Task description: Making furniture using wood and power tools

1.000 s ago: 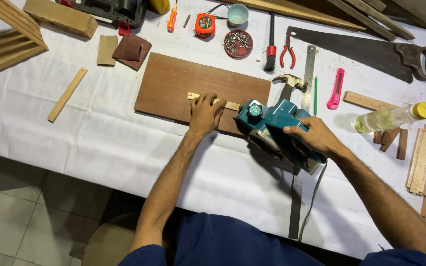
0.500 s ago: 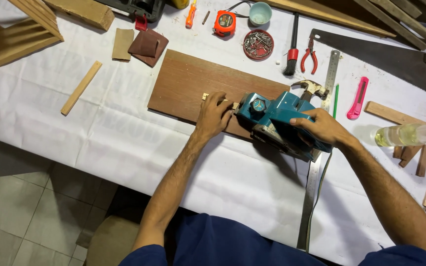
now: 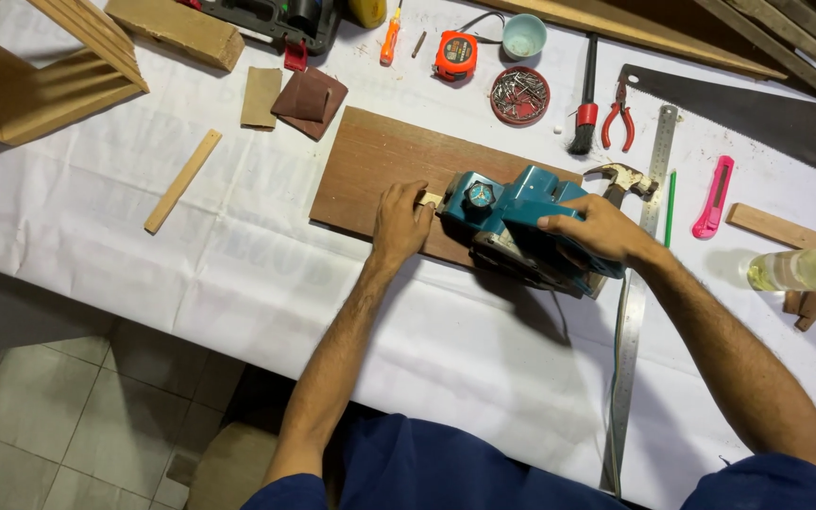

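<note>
An orange tape measure (image 3: 455,55) lies top centre beside a tin of nails (image 3: 519,95), with a handsaw (image 3: 757,118) upper right and a pink utility knife (image 3: 713,196) below it

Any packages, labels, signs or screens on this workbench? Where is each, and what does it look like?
No signs or screens show.
Bottle: right edge, lying on its side, clear plastic, yellowish liquid; no label can be made out.
Tape measure: top centre, orange case with a round dark label on its face.
Tin: beside the tape measure, round, red rim, full of nails.
Table cover: white sheet with faint grey print.

Short dark-blue sleeves; dark-blue trousers; forearms bare, no gloves.
</note>
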